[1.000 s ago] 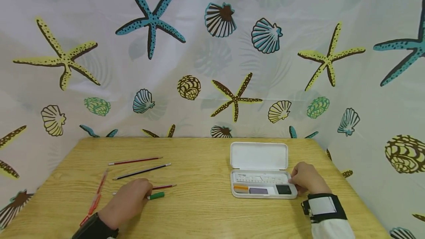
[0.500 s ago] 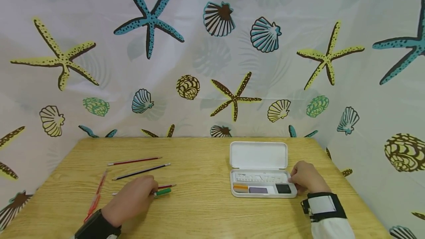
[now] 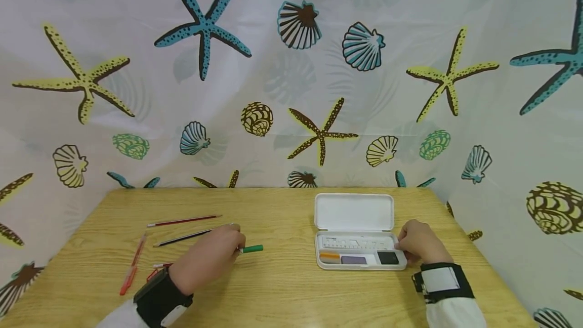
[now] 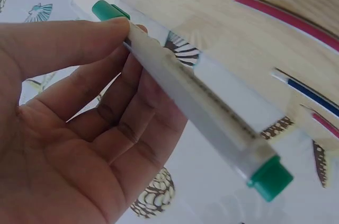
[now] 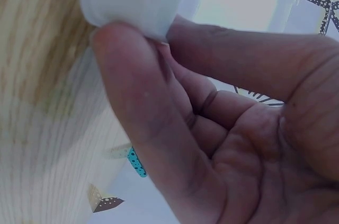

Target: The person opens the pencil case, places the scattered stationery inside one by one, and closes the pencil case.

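My left hand [image 3: 211, 257] pinches a white marker with green ends [image 4: 201, 113] between thumb and fingers, held above the table. In the head view only the marker's green cap [image 3: 252, 249] sticks out past the fingers, pointing right. Over on the right, my right hand [image 3: 423, 243] pinches the near right end of an open white pencil case [image 3: 354, 211]; the right wrist view has thumb and index finger at the case's corner [image 5: 132, 1]. Inside the case lie a white ruler stencil [image 3: 359, 243], an orange piece [image 3: 329, 257], a purple block [image 3: 354, 260] and a black block [image 3: 387, 257].
A red pencil [image 3: 184, 221] and a dark pencil [image 3: 182, 238] lie beyond my left hand. Another red pencil [image 3: 162, 265] is mostly covered by that hand. Left of it lies a slim red pen [image 3: 133, 262]. A shell-patterned cloth [image 3: 273, 75] hangs behind the wooden table [image 3: 282, 297].
My left hand has carried the green-capped marker up and to the right, away from the pencils. The right hand stays on the pencil case.
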The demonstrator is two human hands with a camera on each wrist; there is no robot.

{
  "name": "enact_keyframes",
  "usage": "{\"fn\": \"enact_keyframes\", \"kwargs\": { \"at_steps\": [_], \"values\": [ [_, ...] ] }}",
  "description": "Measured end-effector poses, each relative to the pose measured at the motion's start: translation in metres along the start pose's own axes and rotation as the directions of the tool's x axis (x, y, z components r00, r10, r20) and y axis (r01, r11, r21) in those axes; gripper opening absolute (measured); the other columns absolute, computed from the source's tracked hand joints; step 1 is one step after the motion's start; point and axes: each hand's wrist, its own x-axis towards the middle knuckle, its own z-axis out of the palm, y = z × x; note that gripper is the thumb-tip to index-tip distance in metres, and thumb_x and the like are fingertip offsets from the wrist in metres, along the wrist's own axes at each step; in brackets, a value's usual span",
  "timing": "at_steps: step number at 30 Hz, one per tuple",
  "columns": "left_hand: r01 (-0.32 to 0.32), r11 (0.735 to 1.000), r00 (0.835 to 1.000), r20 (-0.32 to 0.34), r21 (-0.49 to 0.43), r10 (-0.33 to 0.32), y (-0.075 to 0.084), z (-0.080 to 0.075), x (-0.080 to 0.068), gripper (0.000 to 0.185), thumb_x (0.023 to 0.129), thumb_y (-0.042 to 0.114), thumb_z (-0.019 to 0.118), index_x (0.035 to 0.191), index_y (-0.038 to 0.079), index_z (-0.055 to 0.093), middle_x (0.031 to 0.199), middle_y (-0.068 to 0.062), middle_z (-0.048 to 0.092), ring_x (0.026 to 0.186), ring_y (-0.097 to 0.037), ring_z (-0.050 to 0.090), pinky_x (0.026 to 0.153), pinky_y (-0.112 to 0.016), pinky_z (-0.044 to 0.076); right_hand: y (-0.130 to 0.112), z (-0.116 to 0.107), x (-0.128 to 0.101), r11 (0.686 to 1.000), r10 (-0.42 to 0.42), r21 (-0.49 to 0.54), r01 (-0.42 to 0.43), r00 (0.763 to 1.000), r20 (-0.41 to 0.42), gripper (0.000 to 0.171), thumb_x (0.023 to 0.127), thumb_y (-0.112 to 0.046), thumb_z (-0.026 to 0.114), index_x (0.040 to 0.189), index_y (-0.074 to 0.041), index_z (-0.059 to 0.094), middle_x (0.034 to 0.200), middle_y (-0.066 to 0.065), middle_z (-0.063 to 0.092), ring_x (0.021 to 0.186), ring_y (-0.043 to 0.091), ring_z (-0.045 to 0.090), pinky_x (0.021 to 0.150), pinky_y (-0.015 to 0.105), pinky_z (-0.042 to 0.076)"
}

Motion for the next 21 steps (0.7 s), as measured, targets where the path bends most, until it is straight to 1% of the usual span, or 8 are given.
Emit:
{"fn": "enact_keyframes", "kwargs": {
  "at_steps": [3,8,12,17,21],
  "values": [
    [-0.038,0.999,0.999,-0.002,0.017,0.038,0.01,0.001,0.013,0.011,0.086,-0.005,0.078,0.087,0.006,0.077,0.078,0.002,0.057,0.075,-0.014,0.061,0.065,-0.024,0.053,0.0,0.0,0.0,1.0,-0.002,-0.001,0.002,1.0,-0.002,0.012,0.091,-0.002,0.072,0.082,0.003,0.064,0.071,0.01,0.059,0.06,0.021,0.06,0.054,0.028,0.05],
    [-0.1,0.994,0.995,-0.025,0.039,0.101,0.025,0.001,0.032,0.009,0.087,-0.004,0.078,0.088,0.005,0.076,0.079,0.0,0.059,0.074,-0.013,0.061,0.065,-0.023,0.053,0.0,-0.001,-0.001,1.0,-0.007,0.013,0.007,1.0,0.001,0.011,0.091,0.0,0.071,0.084,0.004,0.064,0.073,0.011,0.059,0.062,0.022,0.061,0.054,0.029,0.051],
    [-0.128,0.991,0.991,-0.034,0.041,0.129,0.033,0.002,0.048,0.008,0.089,-0.003,0.077,0.088,0.005,0.076,0.079,0.0,0.059,0.074,-0.012,0.059,0.064,-0.023,0.053,0.001,-0.001,-0.001,1.0,-0.018,0.026,0.018,1.0,-0.01,0.012,0.091,0.001,0.07,0.082,0.003,0.063,0.072,0.011,0.059,0.06,0.022,0.061,0.053,0.029,0.051],
    [-0.139,0.989,0.99,-0.026,0.046,0.141,0.042,0.007,0.069,0.006,0.091,-0.002,0.075,0.089,0.004,0.076,0.08,-0.001,0.061,0.073,-0.011,0.059,0.066,-0.023,0.053,0.0,0.0,-0.002,0.999,-0.027,0.026,0.027,0.999,-0.018,0.012,0.091,0.001,0.07,0.082,0.004,0.063,0.072,0.011,0.059,0.06,0.022,0.06,0.054,0.03,0.052],
    [-0.139,0.99,0.99,-0.014,0.036,0.14,0.052,0.01,0.085,0.005,0.092,0.0,0.075,0.091,0.004,0.077,0.081,0.0,0.062,0.072,-0.01,0.057,0.067,-0.023,0.053,-0.001,0.0,-0.002,0.999,-0.025,0.024,0.026,0.999,-0.022,0.012,0.092,0.001,0.071,0.084,0.005,0.063,0.074,0.012,0.059,0.062,0.022,0.06,0.055,0.031,0.052]
  ]
}}
